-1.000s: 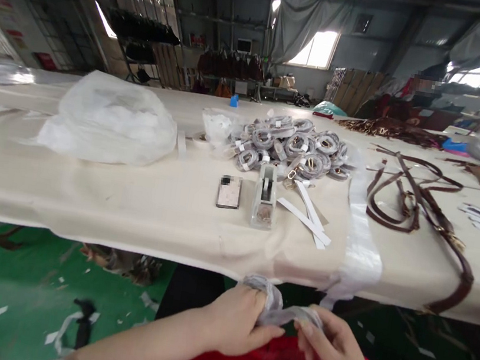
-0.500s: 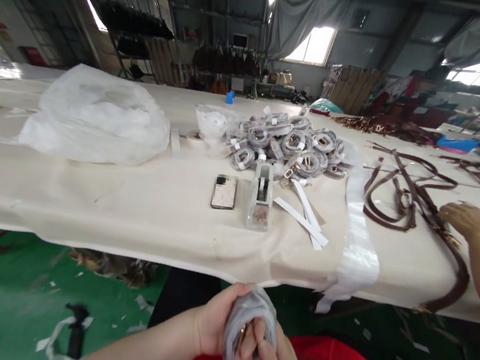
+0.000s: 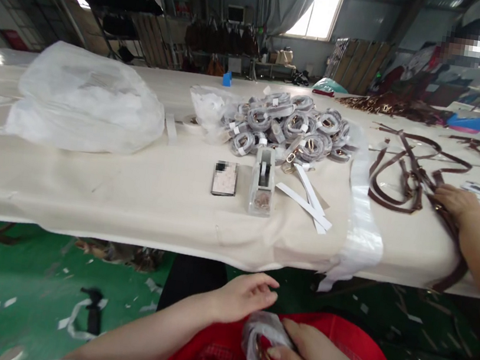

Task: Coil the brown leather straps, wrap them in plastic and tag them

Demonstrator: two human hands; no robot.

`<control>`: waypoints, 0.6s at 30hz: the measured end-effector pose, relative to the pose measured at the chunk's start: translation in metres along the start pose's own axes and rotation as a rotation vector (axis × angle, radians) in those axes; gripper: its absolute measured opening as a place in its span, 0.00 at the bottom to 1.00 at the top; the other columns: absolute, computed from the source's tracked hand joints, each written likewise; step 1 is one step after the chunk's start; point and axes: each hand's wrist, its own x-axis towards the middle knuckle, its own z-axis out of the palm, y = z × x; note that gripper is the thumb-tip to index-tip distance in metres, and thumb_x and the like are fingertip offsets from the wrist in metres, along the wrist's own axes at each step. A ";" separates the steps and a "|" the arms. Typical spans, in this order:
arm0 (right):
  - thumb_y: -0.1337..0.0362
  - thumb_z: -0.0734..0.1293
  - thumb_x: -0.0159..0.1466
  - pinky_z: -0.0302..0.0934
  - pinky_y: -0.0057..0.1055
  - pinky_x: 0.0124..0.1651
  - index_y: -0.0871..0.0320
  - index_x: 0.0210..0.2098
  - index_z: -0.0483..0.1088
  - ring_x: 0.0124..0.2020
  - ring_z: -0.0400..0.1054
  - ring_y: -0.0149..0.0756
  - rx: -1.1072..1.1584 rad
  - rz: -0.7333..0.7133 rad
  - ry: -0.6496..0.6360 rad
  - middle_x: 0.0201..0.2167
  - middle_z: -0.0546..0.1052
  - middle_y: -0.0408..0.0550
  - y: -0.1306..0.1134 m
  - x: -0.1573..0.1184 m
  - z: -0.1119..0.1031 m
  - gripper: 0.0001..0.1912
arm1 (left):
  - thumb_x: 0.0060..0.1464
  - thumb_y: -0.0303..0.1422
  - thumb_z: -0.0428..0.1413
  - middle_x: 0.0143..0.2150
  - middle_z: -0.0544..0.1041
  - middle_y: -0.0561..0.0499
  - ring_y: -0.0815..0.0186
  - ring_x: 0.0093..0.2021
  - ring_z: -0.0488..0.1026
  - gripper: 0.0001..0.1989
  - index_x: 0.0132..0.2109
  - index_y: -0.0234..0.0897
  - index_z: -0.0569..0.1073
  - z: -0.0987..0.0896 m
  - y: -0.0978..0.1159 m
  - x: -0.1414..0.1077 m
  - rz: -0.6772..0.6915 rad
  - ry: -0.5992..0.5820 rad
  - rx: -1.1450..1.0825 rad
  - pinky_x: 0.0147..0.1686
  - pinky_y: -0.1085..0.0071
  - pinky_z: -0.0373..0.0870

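Note:
My right hand (image 3: 302,353) grips a coiled strap (image 3: 257,331) wrapped in translucent grey plastic, with its thumb inside the ring; gold-coloured metal shows in the middle. The coil is over the red cloth (image 3: 193,355) on my lap. Just above and left of it, my left hand (image 3: 248,294) is empty, fingers apart and slightly curled, not touching the coil. On the table ahead stand a tape dispenser (image 3: 263,183) and, left of it, a phone-like flat object (image 3: 224,179), partly blurred out. White paper strips (image 3: 305,204) lie to the dispenser's right.
A pile of similar wrapped coils (image 3: 292,125) is at mid-table (image 3: 130,200). A big translucent bag (image 3: 90,102) lies left. Brown straps (image 3: 406,173) are on the right, where another person's hand (image 3: 453,204) touches them. A white plastic strip (image 3: 359,238) hangs over the front edge.
My left hand has let go of the coil and moved up off it. My right hand has carried the coil lower and to the right. The other person's hand has shifted slightly along the brown straps.

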 end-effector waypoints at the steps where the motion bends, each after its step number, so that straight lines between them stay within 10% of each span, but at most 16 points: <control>1: 0.53 0.66 0.65 0.66 0.32 0.43 0.58 0.43 0.76 0.40 0.75 0.44 -0.017 0.034 -0.018 0.39 0.81 0.51 0.003 0.001 0.001 0.16 | 0.51 0.58 0.58 0.46 0.79 0.44 0.56 0.45 0.75 0.36 0.58 0.37 0.73 0.003 0.004 -0.003 0.059 -0.090 0.148 0.48 0.63 0.69; 4: 0.59 0.70 0.61 0.66 0.31 0.40 0.60 0.44 0.76 0.41 0.75 0.45 0.064 0.064 -0.010 0.41 0.82 0.51 0.012 0.006 0.010 0.15 | 0.51 0.52 0.62 0.53 0.78 0.43 0.51 0.50 0.75 0.36 0.63 0.43 0.69 0.012 0.009 -0.011 0.110 -0.235 0.415 0.50 0.61 0.68; 12: 0.62 0.70 0.58 0.67 0.31 0.41 0.61 0.43 0.74 0.38 0.74 0.42 0.207 0.078 0.146 0.38 0.81 0.49 0.029 0.003 0.030 0.15 | 0.59 0.51 0.53 0.28 0.73 0.53 0.71 0.19 0.66 0.26 0.52 0.33 0.75 0.026 -0.024 -0.015 -0.173 0.091 -0.011 0.19 0.77 0.61; 18: 0.55 0.70 0.62 0.71 0.38 0.44 0.55 0.45 0.77 0.42 0.77 0.46 0.125 -0.108 0.301 0.40 0.83 0.48 0.041 0.016 0.033 0.14 | 0.59 0.52 0.53 0.34 0.77 0.51 0.67 0.26 0.72 0.23 0.44 0.36 0.79 0.024 -0.024 -0.016 -0.228 0.013 0.050 0.25 0.74 0.67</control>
